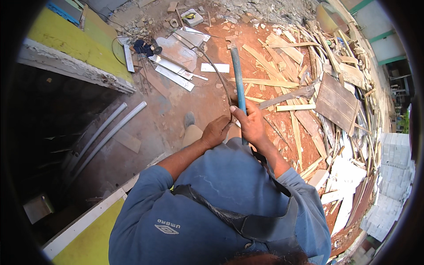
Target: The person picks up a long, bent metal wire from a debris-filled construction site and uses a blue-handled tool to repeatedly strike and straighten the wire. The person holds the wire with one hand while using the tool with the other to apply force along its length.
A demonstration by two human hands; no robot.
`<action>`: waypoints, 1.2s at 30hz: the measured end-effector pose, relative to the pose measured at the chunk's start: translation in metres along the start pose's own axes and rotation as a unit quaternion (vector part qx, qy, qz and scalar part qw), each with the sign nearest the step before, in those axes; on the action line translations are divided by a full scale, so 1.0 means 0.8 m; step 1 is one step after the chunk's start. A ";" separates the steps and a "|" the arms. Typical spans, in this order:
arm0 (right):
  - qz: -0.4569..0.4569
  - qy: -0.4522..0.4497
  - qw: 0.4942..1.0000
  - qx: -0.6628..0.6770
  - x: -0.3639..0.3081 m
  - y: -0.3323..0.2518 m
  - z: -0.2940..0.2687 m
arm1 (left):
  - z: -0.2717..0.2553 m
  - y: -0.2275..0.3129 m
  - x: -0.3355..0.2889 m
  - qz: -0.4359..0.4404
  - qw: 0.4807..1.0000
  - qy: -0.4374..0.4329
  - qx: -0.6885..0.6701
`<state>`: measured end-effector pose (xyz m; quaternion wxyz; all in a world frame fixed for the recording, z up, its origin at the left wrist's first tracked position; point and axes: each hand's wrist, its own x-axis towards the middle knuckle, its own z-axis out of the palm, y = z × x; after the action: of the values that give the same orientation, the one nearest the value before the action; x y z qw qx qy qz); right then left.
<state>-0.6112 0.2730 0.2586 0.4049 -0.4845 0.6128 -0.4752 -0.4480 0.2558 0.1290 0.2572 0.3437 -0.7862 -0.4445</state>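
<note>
My right hand (251, 123) is wrapped round a long blue pipe (238, 75), its thumb lying along the side. The pipe stands out ahead of me, with a worn, pale far end; its near end reaches down to my shirt. Beside it, my left hand (216, 131) is closed close to the right one, in front of my belly. A thin brown rod or cable (215, 66) curves from the far left down into the fingers of my left hand. Whether it is stiff or soft I cannot tell. The fingertips of my left hand are partly hidden.
Broken boards and wood strips (287, 66) heap up on the right. White strips (176, 75), a dark tool with a round disc (157, 49) and a yellow tape measure (191, 16) lie ahead. Two white pipes (115, 132) lean in the doorway at left, next to a yellow wall (79, 48).
</note>
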 end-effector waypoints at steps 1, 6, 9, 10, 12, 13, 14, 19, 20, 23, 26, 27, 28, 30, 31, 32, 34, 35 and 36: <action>0.025 -0.013 0.999 0.026 -0.005 -0.003 -0.006 | -0.003 -0.003 0.002 0.005 1.000 0.017 0.006; 0.274 -0.116 0.955 -0.007 -0.042 -0.045 -0.061 | -0.009 -0.027 0.011 -0.006 0.998 0.053 0.019; 0.324 -0.132 0.933 -0.083 -0.070 -0.051 -0.086 | -0.006 -0.029 0.022 -0.001 0.998 0.056 0.011; 0.321 -0.131 0.933 -0.101 -0.079 -0.053 -0.091 | -0.004 -0.029 0.025 0.005 0.999 0.054 0.007; 0.315 -0.152 0.926 -0.140 -0.090 -0.056 -0.102 | 0.003 -0.030 0.028 0.016 0.998 0.054 0.007; 0.310 -0.164 0.923 -0.158 -0.092 -0.058 -0.105 | 0.007 -0.036 0.027 0.021 0.998 0.056 0.012; 0.319 -0.173 0.919 -0.155 -0.091 -0.069 -0.107 | 0.012 -0.041 0.027 0.026 0.998 0.059 0.018; 0.286 -0.188 0.920 -0.192 -0.089 -0.084 -0.115 | 0.023 -0.056 0.027 0.035 0.997 0.052 0.043; 0.278 -0.191 0.921 -0.195 -0.089 -0.082 -0.118 | 0.024 -0.055 0.028 0.030 0.998 0.045 0.045; 0.259 -0.196 0.921 -0.215 -0.095 -0.080 -0.124 | 0.029 -0.050 0.033 0.062 0.996 0.061 0.033; 0.270 -0.203 0.922 -0.187 -0.090 -0.102 -0.127 | 0.034 -0.046 0.034 0.051 0.997 0.042 0.049; 0.276 -0.213 0.915 -0.204 -0.085 -0.106 -0.128 | 0.035 -0.046 0.034 0.043 0.996 0.049 0.053; 0.285 -0.219 0.907 -0.221 -0.080 -0.113 -0.130 | 0.038 -0.046 0.035 0.038 0.996 0.053 0.054; 0.301 -0.231 0.889 -0.256 -0.074 -0.121 -0.134 | 0.043 -0.046 0.036 0.032 0.996 0.061 0.050; 0.270 -0.221 0.901 -0.259 -0.080 -0.111 -0.134 | 0.044 -0.045 0.038 0.034 0.997 0.062 0.044; 0.237 -0.211 0.911 -0.262 -0.086 -0.090 -0.133 | 0.043 -0.044 0.040 0.035 0.997 0.065 0.039; 0.227 -0.203 0.914 -0.268 -0.087 -0.084 -0.130 | 0.035 -0.047 0.044 0.029 0.998 0.041 0.029; 0.222 -0.205 0.915 -0.267 -0.084 -0.082 -0.130 | 0.032 -0.048 0.046 0.025 0.999 0.030 0.024; 0.217 -0.208 0.916 -0.266 -0.081 -0.078 -0.131 | 0.030 -0.049 0.047 0.029 0.999 0.035 0.018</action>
<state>-0.6856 0.3518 0.3449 0.4719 -0.5176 0.7088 -0.0836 -0.4766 0.2245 0.0871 0.2912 0.3413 -0.7942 -0.4099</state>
